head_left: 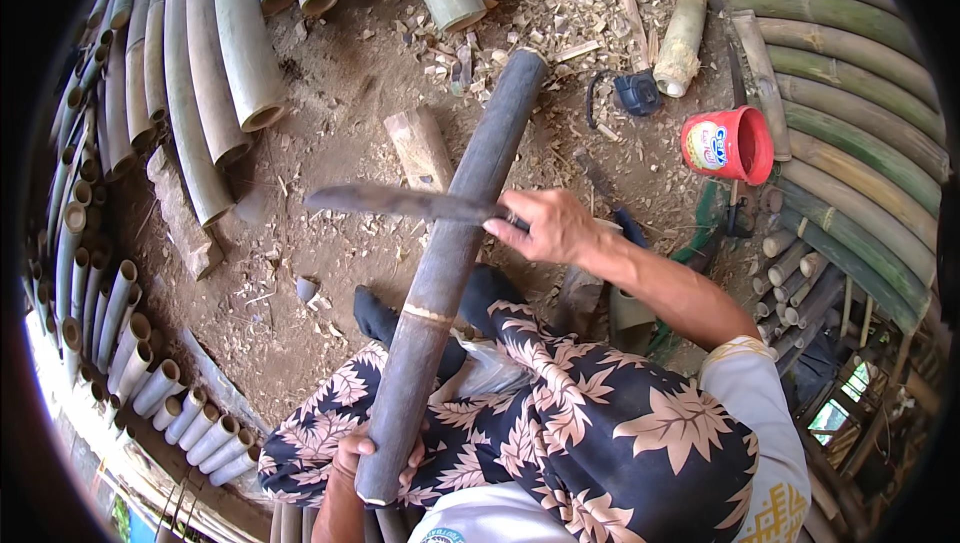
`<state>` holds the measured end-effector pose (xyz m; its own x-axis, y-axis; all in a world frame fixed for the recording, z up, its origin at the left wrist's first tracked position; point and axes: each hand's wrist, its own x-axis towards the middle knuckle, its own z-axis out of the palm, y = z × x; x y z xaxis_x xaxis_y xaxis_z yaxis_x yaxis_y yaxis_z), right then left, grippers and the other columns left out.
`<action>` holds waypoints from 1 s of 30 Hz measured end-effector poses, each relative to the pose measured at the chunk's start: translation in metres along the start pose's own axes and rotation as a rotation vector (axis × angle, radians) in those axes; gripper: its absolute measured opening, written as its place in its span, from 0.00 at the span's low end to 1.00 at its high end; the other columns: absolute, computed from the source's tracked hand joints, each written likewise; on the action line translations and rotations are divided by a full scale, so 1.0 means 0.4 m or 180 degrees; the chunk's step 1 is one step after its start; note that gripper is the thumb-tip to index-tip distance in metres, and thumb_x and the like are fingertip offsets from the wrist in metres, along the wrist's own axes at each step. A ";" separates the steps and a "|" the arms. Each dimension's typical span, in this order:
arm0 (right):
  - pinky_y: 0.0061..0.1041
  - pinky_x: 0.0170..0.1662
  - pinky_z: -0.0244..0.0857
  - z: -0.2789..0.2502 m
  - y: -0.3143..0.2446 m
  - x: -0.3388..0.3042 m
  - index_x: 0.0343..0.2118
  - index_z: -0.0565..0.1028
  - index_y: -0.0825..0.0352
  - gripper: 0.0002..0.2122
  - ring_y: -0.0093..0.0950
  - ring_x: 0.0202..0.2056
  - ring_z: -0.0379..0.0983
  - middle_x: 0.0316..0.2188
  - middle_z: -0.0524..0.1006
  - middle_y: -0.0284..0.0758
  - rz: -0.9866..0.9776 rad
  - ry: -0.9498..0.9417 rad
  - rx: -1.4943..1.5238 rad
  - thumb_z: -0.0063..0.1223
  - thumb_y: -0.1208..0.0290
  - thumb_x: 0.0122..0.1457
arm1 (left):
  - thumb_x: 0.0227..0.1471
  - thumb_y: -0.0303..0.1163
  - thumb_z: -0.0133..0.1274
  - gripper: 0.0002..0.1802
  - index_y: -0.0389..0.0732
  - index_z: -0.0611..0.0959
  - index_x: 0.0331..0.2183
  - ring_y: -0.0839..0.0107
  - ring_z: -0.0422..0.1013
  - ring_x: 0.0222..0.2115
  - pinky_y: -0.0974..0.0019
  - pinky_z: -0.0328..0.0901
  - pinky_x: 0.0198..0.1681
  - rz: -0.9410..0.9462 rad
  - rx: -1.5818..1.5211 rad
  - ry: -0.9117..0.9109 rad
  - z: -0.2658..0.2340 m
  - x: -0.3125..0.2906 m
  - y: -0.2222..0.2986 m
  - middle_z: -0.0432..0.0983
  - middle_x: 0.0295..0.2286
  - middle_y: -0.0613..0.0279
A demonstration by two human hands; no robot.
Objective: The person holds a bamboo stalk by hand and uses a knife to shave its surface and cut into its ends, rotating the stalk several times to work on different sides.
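A thick, dark grey bamboo pole (425, 308) slants across my lap, its far end reaching over the dirt floor. Near its lower end, my left hand (375, 458) is wrapped around it from beneath, with part of the fingers hidden behind the pole. My right hand (545, 225) grips the handle of a machete (395, 201). The long blade crosses over the upper half of the pole and points left, slightly blurred. Whether the blade touches the bamboo I cannot tell. A pale ring (428, 315) marks the node in the pole's middle.
Cut bamboo poles (240, 43) lie along the far left, with short tubes (215, 438) at lower left. A wood block (418, 148) sits beyond the pole. A red bucket (728, 146), a dark strapped object (636, 93) and stacked bamboo (850, 93) are at right. Wood chips litter the ground.
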<state>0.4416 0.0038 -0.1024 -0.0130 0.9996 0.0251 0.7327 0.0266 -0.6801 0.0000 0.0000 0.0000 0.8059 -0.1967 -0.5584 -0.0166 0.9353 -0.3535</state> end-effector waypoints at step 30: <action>0.28 0.12 0.62 -0.157 -0.162 -0.032 0.25 0.66 0.63 0.23 0.25 0.10 0.63 0.10 0.65 0.30 0.0953 -0.0077 -0.0208 0.43 0.46 0.67 | 0.63 0.60 0.35 0.41 0.30 0.64 0.59 0.45 0.78 0.33 0.46 0.77 0.30 0.0829 0.0000 -0.0446 0.189 0.325 0.080 0.72 0.45 0.34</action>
<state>0.4369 -0.0115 -0.0126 0.1945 0.9629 -0.1873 0.7485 -0.2691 -0.6060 0.1490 0.0268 -0.0271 0.8484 0.0926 -0.5212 -0.2337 0.9490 -0.2118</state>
